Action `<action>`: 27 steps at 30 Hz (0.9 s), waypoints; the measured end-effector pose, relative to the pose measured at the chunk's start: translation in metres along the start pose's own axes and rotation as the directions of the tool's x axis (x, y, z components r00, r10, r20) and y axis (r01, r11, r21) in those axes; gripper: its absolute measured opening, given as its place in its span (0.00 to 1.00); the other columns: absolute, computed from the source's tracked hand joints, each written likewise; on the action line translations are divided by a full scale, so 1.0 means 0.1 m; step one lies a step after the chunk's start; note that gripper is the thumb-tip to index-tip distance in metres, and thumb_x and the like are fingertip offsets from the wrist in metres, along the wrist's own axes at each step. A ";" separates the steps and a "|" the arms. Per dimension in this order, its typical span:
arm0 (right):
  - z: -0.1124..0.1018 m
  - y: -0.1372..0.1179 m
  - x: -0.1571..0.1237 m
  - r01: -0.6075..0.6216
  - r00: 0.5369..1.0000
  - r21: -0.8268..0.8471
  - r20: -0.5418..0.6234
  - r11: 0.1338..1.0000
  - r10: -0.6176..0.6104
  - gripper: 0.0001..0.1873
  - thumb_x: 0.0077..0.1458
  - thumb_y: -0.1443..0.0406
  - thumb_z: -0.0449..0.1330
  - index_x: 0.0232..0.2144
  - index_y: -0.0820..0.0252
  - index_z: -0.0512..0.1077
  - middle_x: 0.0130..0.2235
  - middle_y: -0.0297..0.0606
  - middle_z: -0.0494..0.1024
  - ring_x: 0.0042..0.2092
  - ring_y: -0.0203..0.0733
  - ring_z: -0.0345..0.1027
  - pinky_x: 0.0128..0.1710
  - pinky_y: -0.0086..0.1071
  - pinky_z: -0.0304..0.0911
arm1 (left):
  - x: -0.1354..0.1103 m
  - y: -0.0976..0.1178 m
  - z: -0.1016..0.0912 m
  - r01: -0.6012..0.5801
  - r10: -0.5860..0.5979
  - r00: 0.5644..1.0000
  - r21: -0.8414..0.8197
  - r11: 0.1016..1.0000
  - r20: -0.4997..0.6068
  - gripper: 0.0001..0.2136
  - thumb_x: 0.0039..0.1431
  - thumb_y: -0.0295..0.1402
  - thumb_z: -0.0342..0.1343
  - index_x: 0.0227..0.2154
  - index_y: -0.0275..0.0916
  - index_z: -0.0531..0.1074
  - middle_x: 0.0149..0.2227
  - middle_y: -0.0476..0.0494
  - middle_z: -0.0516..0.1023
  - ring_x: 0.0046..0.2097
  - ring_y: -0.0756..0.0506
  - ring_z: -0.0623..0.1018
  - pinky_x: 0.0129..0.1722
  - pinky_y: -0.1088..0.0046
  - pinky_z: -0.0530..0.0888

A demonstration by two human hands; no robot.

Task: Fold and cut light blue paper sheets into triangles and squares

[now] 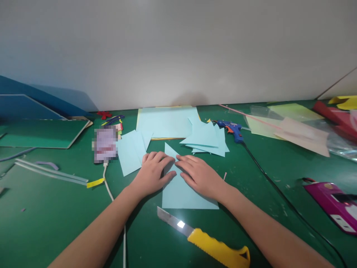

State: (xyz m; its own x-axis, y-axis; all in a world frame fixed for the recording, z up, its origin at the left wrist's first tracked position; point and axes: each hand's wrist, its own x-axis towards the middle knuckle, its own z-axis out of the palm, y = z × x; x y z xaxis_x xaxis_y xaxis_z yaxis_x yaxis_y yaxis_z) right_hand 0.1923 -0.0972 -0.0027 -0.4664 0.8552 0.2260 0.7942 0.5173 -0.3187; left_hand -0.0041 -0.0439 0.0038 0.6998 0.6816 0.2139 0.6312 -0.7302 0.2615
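Observation:
A light blue sheet of paper (184,193), folded to a triangle, lies on the green table in front of me. My left hand (156,171) rests on its left edge, fingers stretched out and thumb on the paper. Across from it my right hand (199,173) lies flat along the slanted edge, fingertips almost meeting those of the left. Just below the paper is a knife (206,236) with a yellow handle, its blade pointing left. Beyond my hands are blue paper squares (131,150) at the left and a pile of blue paper triangles (205,137) at the right.
Larger blue sheets (167,121) lie near the wall. A blue glue gun (232,128) trails a black cord past my right arm. At the right are a magenta power strip (331,204) and coloured sheets (304,134). A white cable (108,186) runs beside my left arm.

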 end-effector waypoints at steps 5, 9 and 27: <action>-0.06 0.05 0.02 0.038 0.999 -0.035 -0.023 0.999 -0.039 0.17 0.61 0.65 0.51 0.49 0.66 0.70 0.55 0.48 0.71 0.54 0.52 0.64 0.53 0.48 0.61 | -0.01 0.02 0.01 0.017 -0.017 1.000 0.066 0.998 -0.001 0.18 0.61 0.40 0.50 0.53 0.43 0.67 0.44 0.42 0.71 0.45 0.39 0.66 0.46 0.57 0.61; -0.21 0.10 -0.05 0.020 0.999 0.044 -0.049 0.999 -0.018 0.14 0.61 0.62 0.52 0.37 0.61 0.76 0.42 0.45 0.80 0.43 0.48 0.70 0.44 0.41 0.64 | 0.00 0.03 0.02 0.039 -0.039 0.999 0.074 0.996 0.005 0.18 0.60 0.39 0.51 0.52 0.41 0.69 0.45 0.41 0.71 0.46 0.38 0.66 0.48 0.55 0.61; -0.08 0.06 0.01 -0.376 0.921 0.180 -0.038 0.909 0.388 0.05 0.49 0.66 0.62 0.30 0.58 0.69 0.26 0.31 0.70 0.29 0.38 0.63 0.28 0.30 0.55 | 0.01 0.00 0.04 -0.049 0.051 0.997 0.036 0.998 -0.060 0.24 0.60 0.20 0.40 0.57 0.45 0.61 0.59 0.43 0.68 0.54 0.39 0.65 0.50 0.57 0.60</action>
State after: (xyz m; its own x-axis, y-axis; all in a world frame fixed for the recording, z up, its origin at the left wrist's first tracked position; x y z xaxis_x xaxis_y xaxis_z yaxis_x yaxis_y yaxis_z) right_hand 0.1998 -0.0933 0.0035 -0.1066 0.9872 0.1190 0.8273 0.1545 -0.5401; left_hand -0.0020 -0.0439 -0.0002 0.7098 0.6448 0.2835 0.6078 -0.7641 0.2162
